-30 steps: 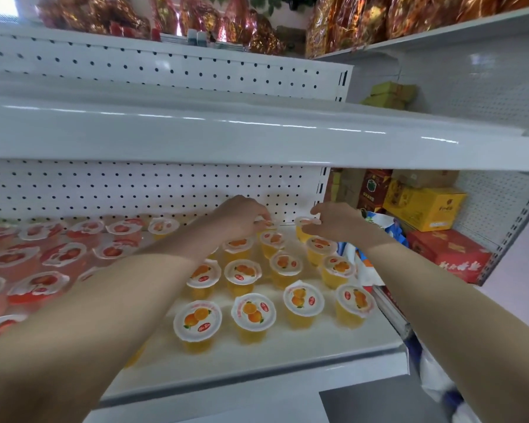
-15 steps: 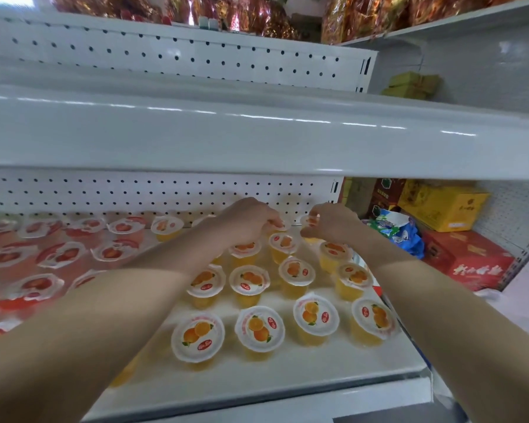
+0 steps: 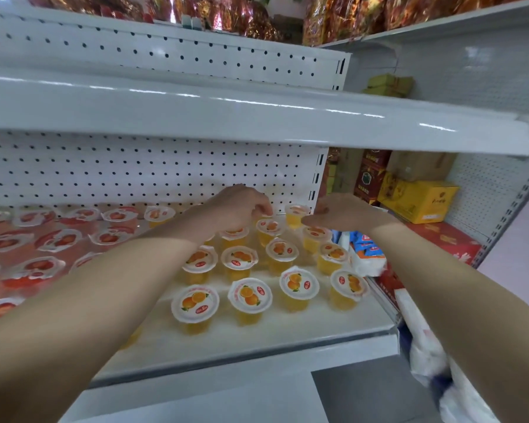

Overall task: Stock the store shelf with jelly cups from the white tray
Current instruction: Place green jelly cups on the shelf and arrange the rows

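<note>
Several orange jelly cups [image 3: 250, 296] stand in rows on the white shelf [image 3: 318, 326], filling its right part. My left hand [image 3: 240, 206] hovers over the back rows with fingers loosely curled downward, just above one cup [image 3: 270, 226]; nothing shows in its grip. My right hand [image 3: 341, 212] lies beside the rear-most cup [image 3: 296, 212], fingertips next to its rim, with the cup standing free between both hands. The white tray is out of view.
Red jelly cups [image 3: 55, 239] cover the shelf's left part. The upper shelf [image 3: 257, 117] overhangs low above my hands. A yellow box [image 3: 419, 203], a red box [image 3: 440, 244] and blue-white bags [image 3: 365, 253] sit to the right.
Both hands have drawn slightly apart at the back row, and a cup now stands uncovered between them. The camera has shifted a little.
</note>
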Demonstrator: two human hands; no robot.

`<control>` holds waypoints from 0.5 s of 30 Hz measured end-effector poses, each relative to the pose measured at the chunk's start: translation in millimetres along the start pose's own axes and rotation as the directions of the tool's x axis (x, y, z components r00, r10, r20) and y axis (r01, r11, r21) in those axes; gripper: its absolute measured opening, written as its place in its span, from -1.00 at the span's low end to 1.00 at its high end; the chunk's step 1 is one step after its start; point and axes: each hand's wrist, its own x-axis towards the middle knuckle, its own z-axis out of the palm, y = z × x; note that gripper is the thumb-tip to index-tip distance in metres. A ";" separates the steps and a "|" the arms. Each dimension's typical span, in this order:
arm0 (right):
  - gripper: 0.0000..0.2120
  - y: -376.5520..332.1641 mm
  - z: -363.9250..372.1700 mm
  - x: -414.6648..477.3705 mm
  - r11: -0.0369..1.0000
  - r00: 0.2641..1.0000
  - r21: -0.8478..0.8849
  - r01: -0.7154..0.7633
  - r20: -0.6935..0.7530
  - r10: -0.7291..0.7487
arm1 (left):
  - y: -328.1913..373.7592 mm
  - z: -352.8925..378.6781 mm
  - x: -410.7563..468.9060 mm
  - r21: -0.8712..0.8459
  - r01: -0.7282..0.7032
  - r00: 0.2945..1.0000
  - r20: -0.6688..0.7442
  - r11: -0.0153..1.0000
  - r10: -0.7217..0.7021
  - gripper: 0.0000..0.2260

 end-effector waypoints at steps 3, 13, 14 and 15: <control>-0.15 -1.3 -4.3 -15.4 0.999 0.992 -0.043 0.022 0.127 -0.017 | 9.5 -0.7 -7.5 -0.037 -0.002 1.000 0.022 0.999 0.003 -0.76; -0.43 -18.5 17.8 -10.1 0.996 0.998 0.081 -0.038 -0.038 0.041 | 17.2 2.9 -21.4 -0.016 -0.038 0.996 0.079 0.999 0.039 -0.71; -0.43 -20.1 18.9 -9.2 0.994 0.997 0.099 -0.044 -0.057 0.050 | 17.4 3.0 -22.2 -0.021 -0.033 0.996 0.082 0.999 0.034 -0.69; -0.43 -21.6 19.4 -8.7 0.992 0.996 0.113 -0.047 -0.069 0.055 | 17.5 2.8 -23.1 -0.021 -0.030 0.996 0.087 0.999 0.032 -0.68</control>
